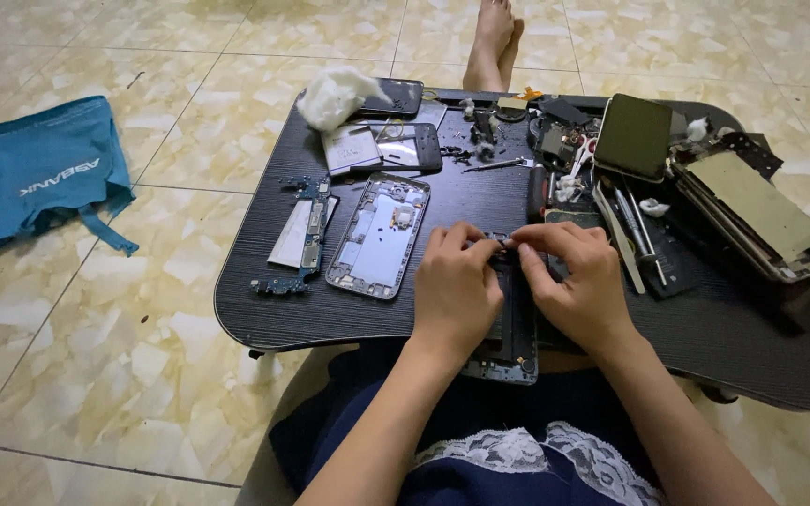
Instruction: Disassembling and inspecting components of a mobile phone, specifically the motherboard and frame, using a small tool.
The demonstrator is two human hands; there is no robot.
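My left hand (455, 286) and my right hand (578, 281) meet over a dark phone body (513, 337) lying at the near edge of a low black table (274, 309). Both hands pinch at its top end with fingertips, around a small dark part (502, 242). The phone's lower end sticks out toward my lap. Just left of my left hand lies an opened phone frame (379, 234) with its insides showing. A circuit board with a flex strip (304, 234) rests further left.
Several phones, a battery (350, 148), cotton wads (330, 94), screwdrivers (635, 234) and small parts crowd the table's back and right. An olive phone (632, 136) leans at the back right. A blue cloth bag (44, 173) lies on the tiled floor, left. Bare feet (494, 42) beyond the table.
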